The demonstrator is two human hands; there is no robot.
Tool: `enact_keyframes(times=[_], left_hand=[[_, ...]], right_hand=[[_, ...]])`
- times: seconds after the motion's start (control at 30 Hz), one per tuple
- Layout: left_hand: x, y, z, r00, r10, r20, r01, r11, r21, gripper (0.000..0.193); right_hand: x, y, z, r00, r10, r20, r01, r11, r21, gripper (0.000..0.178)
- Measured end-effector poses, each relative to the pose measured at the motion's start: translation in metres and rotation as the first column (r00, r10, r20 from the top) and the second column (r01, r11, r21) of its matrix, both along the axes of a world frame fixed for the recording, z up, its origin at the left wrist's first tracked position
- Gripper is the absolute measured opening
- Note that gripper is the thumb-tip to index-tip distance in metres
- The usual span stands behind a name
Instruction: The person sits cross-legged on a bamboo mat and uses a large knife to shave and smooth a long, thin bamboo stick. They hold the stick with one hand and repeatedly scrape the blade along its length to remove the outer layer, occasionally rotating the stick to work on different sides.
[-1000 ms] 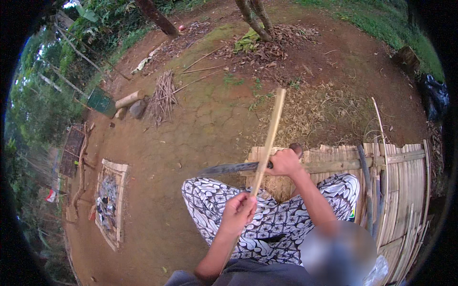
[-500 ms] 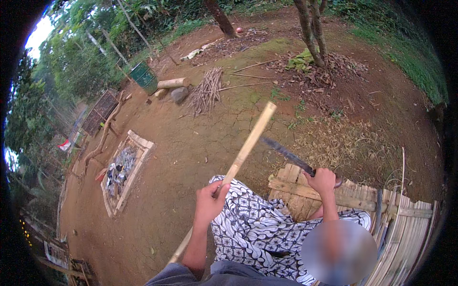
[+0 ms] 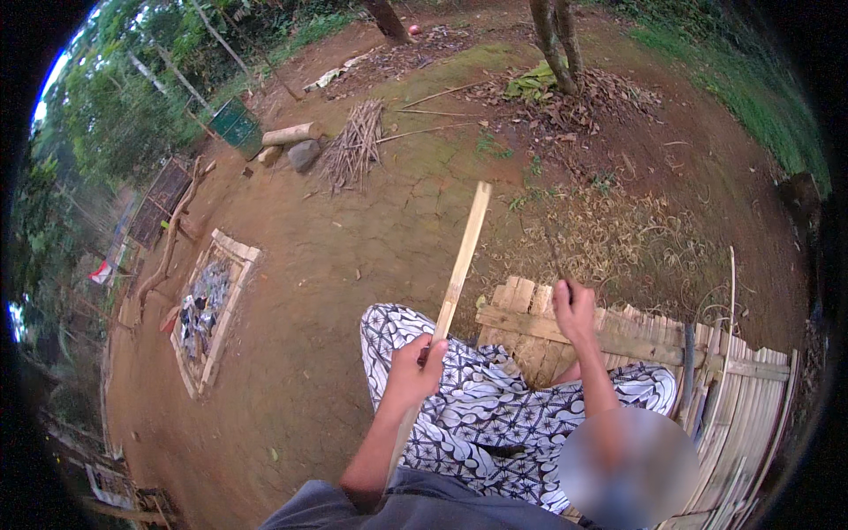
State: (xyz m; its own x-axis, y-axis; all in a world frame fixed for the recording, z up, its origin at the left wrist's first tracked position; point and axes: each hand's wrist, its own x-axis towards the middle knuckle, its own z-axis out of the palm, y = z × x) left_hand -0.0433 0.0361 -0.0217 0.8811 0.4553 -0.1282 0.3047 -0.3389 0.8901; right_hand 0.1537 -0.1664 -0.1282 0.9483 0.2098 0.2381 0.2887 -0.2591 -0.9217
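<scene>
A long, pale bamboo strip [image 3: 463, 258] slants up and away over my lap, its lower end running back beside my left forearm. My left hand [image 3: 417, 369] is closed round it at about mid-length. To the right, my right hand [image 3: 578, 314] grips the handle of a machete [image 3: 554, 252]. Its dark blade points away from me and looks thin, nearly edge-on and blurred, apart from the strip. Beneath both hands lies a black-and-white patterned cloth [image 3: 477, 397] over my crossed legs.
I sit on a bamboo slat platform [image 3: 751, 397]. Curly shavings [image 3: 609, 234] litter the ground beyond it. Left stands a framed fire pit [image 3: 205, 305] with ash; farther off are a stick pile [image 3: 353, 146], a rock [image 3: 304, 156], a green drum [image 3: 235, 126] and a tree [image 3: 555, 44].
The machete has swung from pointing left toward the strip to pointing away from me. My left hand and the strip have shifted right, and the strip stands steeper. The whole view has shifted slightly.
</scene>
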Motion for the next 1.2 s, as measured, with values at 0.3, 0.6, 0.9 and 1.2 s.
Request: enact_keyframes(times=[0.3, 0.6, 0.9, 1.2], left_hand=[[0.012, -0.015, -0.031, 0.995, -0.094, -0.013, 0.089, 0.972, -0.219, 0.022], [-0.010, -0.012, -0.023, 1.000, -0.023, -0.001, 0.023, 0.999, 0.037, 0.021], [-0.005, -0.028, -0.024, 0.991, -0.043, -0.127, 0.023, 0.987, -0.159, 0.020], [-0.013, -0.023, 0.004, 0.990, -0.050, -0.131, -0.039, 0.796, -0.604, 0.020]], right_hand=[[-0.032, 0.015, 0.027, 0.765, 0.505, 0.399, -0.334, 0.842, -0.424, 0.052], [-0.021, 0.018, -0.004, 0.810, 0.436, 0.393, -0.298, 0.882, -0.365, 0.045], [-0.045, 0.024, 0.034, 0.638, 0.642, 0.425, -0.416, 0.752, -0.512, 0.056], [-0.020, 0.011, 0.009, 0.933, 0.337, 0.124, -0.307, 0.927, -0.214, 0.052]])
